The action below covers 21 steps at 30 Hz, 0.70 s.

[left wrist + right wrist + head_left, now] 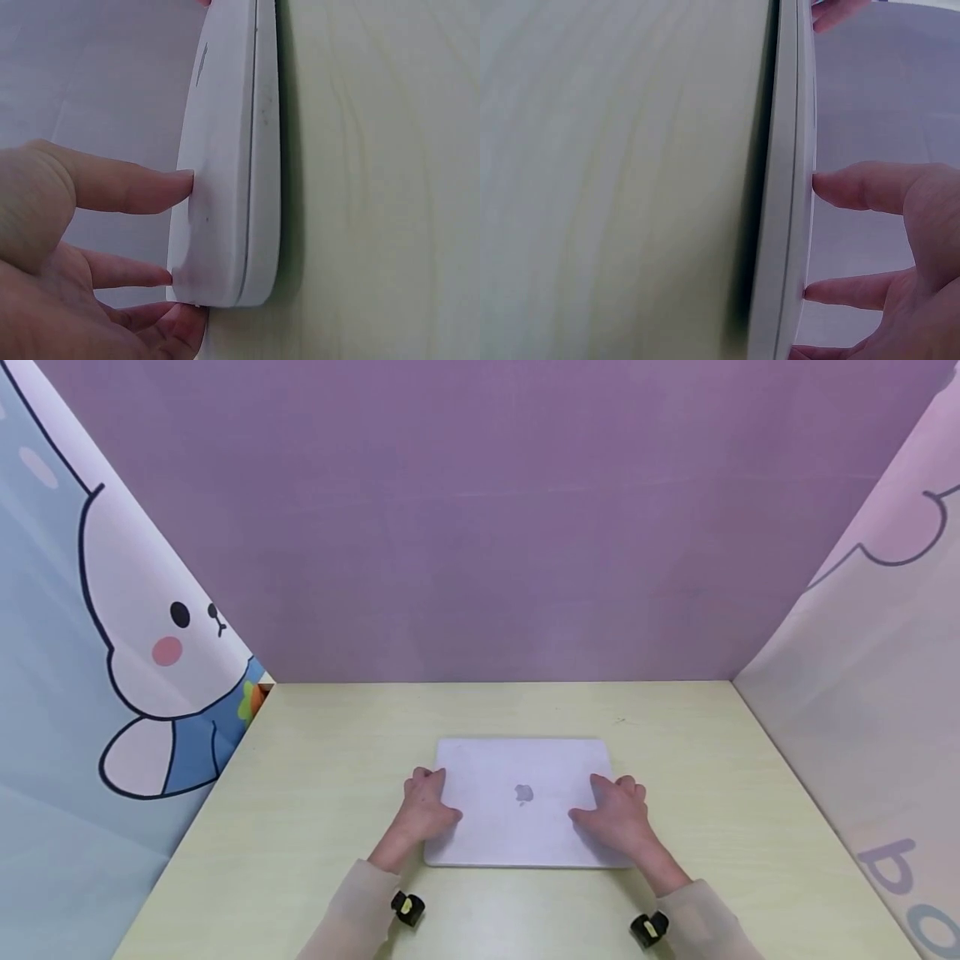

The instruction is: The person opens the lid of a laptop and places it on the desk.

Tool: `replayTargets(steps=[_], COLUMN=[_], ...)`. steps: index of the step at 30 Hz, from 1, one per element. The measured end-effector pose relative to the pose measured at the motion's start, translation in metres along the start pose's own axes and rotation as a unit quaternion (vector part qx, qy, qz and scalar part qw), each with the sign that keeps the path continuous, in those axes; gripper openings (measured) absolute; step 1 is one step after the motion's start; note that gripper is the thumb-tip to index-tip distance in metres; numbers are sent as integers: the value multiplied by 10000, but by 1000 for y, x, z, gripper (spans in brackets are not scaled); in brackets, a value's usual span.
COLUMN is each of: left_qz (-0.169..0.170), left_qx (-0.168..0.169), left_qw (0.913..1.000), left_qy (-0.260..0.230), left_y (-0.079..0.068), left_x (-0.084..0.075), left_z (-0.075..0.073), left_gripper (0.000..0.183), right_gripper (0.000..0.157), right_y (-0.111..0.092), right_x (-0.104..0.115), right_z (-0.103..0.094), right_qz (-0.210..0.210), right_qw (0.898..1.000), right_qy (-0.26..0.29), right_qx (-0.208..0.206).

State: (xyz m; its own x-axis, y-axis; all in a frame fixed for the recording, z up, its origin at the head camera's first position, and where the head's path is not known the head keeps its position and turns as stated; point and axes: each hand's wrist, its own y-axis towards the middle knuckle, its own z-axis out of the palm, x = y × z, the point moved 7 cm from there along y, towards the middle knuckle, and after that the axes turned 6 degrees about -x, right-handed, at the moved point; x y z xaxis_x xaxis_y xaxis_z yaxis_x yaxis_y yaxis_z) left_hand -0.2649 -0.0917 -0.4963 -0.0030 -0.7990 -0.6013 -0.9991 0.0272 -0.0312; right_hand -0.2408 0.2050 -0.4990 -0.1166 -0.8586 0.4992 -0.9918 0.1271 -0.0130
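A closed silver laptop [525,839] with an apple logo on its lid lies flat, close over the table. My left hand [425,810] grips its left side, thumb and index finger on the lid, the other fingers down at the side edge. On the opposite side my right hand [619,817] holds the laptop in the same way. The left wrist view shows the left thumb [139,184] against the lid and curled fingers at the laptop's side. In the right wrist view the right thumb [862,186] touches the lid, and the lower fingers are partly cut off by the frame.
The pale wood-grain table [337,735] extends around the laptop. A purple panel [495,527] stands behind it. At the left hangs a cartoon-printed cloth [60,827], at the right a pale printed one [862,710]. Small black cameras [408,908] sit at both wrists.
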Motion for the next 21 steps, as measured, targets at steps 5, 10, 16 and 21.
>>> replayTargets(steps=[5,10,16,21], left_qz=[-23,93,293,506], left_qx=[64,98,182,214], left_qw=[9999,9995,9982,9968], left_qy=[74,273,483,579], left_y=[0,0,-5,-9], left_x=[5,5,-2,-2], left_z=[0,-2,-5,-3], left_gripper=[80,80,77,79], right_gripper=[74,74,73,68], right_y=[0,1,0,-3], right_x=[4,5,4,5], right_z=[1,2,-2,-5], right_qz=[-67,-209,-544,-799], right_qw=[10000,9997,9977,9953], right_qy=[-28,-132,-381,-532], right_qx=[-19,18,129,112])
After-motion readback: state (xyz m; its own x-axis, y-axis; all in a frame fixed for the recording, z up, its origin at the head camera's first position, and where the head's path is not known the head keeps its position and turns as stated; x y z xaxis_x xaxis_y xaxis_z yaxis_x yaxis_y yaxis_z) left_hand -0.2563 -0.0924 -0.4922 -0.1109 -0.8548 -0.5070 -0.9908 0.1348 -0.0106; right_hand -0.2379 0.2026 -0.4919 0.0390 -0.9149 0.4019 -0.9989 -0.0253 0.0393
